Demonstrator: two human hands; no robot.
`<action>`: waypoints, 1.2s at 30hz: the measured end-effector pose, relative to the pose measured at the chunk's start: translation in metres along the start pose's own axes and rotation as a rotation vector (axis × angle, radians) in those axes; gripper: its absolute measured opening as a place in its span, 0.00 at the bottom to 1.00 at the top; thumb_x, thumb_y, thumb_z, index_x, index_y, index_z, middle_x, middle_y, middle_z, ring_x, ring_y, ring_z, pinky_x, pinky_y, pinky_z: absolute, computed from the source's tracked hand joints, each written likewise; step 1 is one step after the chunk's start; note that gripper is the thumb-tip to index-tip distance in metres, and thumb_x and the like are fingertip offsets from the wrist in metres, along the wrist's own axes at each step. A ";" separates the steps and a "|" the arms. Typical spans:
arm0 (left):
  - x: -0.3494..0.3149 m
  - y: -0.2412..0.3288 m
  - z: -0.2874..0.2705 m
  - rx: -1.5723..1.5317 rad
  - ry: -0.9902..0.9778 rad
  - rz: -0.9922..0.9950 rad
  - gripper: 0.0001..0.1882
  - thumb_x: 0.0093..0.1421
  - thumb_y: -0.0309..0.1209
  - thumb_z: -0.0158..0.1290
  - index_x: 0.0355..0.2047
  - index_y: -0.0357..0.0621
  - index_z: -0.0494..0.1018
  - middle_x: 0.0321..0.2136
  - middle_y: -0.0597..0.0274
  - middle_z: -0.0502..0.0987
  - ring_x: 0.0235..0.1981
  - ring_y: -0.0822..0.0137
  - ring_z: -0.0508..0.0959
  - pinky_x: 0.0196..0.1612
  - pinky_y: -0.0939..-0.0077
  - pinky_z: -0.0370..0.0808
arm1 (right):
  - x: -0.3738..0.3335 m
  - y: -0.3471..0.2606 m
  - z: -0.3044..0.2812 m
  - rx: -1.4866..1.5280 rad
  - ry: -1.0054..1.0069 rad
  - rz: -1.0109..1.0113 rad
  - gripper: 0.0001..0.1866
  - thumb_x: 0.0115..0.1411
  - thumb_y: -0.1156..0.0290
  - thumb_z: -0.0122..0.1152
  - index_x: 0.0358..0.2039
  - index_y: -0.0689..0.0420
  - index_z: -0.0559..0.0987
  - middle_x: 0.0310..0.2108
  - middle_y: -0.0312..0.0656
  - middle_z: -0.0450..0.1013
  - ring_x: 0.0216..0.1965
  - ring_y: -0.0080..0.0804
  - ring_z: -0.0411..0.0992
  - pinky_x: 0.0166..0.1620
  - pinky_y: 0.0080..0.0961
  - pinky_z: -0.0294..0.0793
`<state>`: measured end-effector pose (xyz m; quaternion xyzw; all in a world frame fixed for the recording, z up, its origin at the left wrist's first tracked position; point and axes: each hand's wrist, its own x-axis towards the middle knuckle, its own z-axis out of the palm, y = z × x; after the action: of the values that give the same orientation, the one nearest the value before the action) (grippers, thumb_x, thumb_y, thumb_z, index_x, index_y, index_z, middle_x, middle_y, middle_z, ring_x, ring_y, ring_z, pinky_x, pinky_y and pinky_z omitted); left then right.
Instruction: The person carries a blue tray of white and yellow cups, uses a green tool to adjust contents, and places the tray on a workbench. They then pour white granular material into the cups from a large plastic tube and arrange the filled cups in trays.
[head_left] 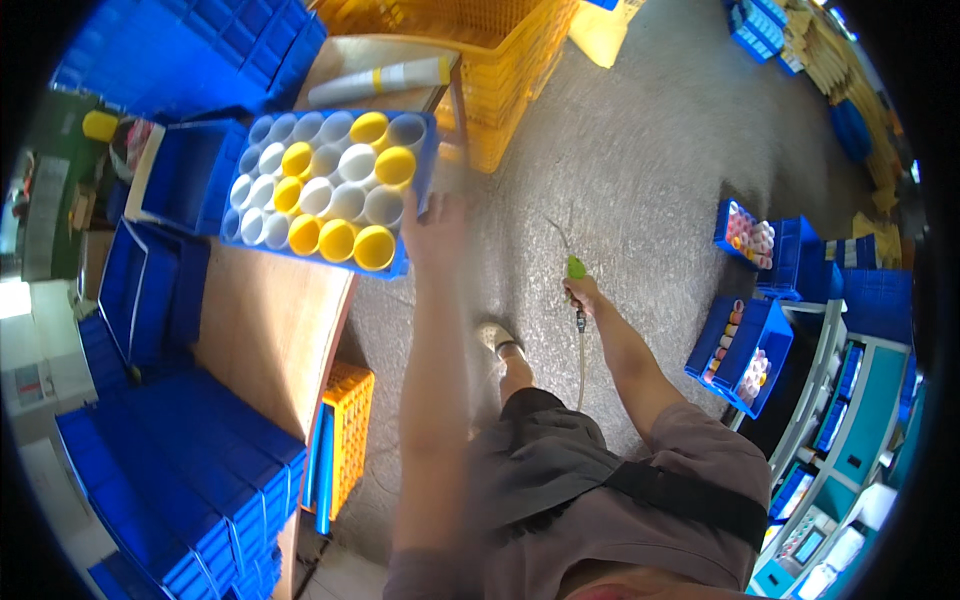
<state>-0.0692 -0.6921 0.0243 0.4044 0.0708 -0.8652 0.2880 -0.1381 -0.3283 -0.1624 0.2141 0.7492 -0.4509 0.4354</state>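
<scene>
Left arm extended nearly straight, left hand motion-blurred; right arm reaching forward, right hand curled in a grip.

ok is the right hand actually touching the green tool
Touching. The head view shows the right hand closed around the green tool, whose green part shows just beyond the grip.

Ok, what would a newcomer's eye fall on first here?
Probably the blue crate of white and yellow tubes at upper left, with the left hand at its right edge. Next, likely the green tool in the right hand, near the centre. The stacked yellow crates at the top also stand out.
</scene>
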 end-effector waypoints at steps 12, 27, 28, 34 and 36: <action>-0.009 0.178 -0.141 1.230 -0.193 0.897 0.31 0.56 0.27 0.64 0.60 0.41 0.67 0.54 0.55 0.72 0.53 0.60 0.73 0.54 0.62 0.75 | -0.048 0.002 0.026 -0.597 -0.118 -0.156 0.14 0.54 0.59 0.69 0.29 0.58 0.82 0.22 0.39 0.80 0.16 0.28 0.73 0.18 0.27 0.71; -0.298 0.244 -0.481 0.785 0.541 0.467 0.32 0.68 0.50 0.49 0.63 0.39 0.66 0.58 0.47 0.75 0.56 0.48 0.77 0.59 0.52 0.72 | -0.165 -0.034 0.099 -0.748 -0.436 -0.503 0.37 0.65 0.39 0.55 0.51 0.67 0.69 0.34 0.55 0.78 0.29 0.46 0.80 0.28 0.39 0.77; -0.310 0.231 -0.495 0.799 0.588 0.485 0.32 0.68 0.50 0.49 0.63 0.39 0.66 0.57 0.47 0.75 0.56 0.47 0.77 0.59 0.52 0.72 | -0.185 -0.035 0.117 -0.874 -0.399 -0.821 0.35 0.66 0.41 0.55 0.51 0.65 0.70 0.34 0.54 0.78 0.29 0.46 0.80 0.28 0.39 0.77; -0.417 0.145 -0.597 0.934 0.927 0.539 0.33 0.66 0.51 0.51 0.63 0.39 0.66 0.55 0.45 0.77 0.54 0.45 0.78 0.58 0.51 0.73 | -0.388 0.045 0.219 -1.521 -1.127 -0.770 0.26 0.69 0.43 0.52 0.51 0.54 0.73 0.33 0.48 0.79 0.29 0.42 0.78 0.34 0.37 0.78; -0.464 0.100 -0.634 0.967 1.095 0.509 0.34 0.66 0.51 0.52 0.62 0.38 0.66 0.54 0.44 0.77 0.54 0.44 0.78 0.58 0.51 0.73 | -0.461 0.113 0.224 -1.706 -1.475 -1.240 0.23 0.68 0.47 0.55 0.50 0.53 0.74 0.32 0.47 0.78 0.31 0.41 0.78 0.30 0.39 0.76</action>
<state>0.6390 -0.3442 -0.0411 0.8593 -0.2778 -0.3836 0.1932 0.2889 -0.4314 0.1243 -0.8116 0.3561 0.0313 0.4620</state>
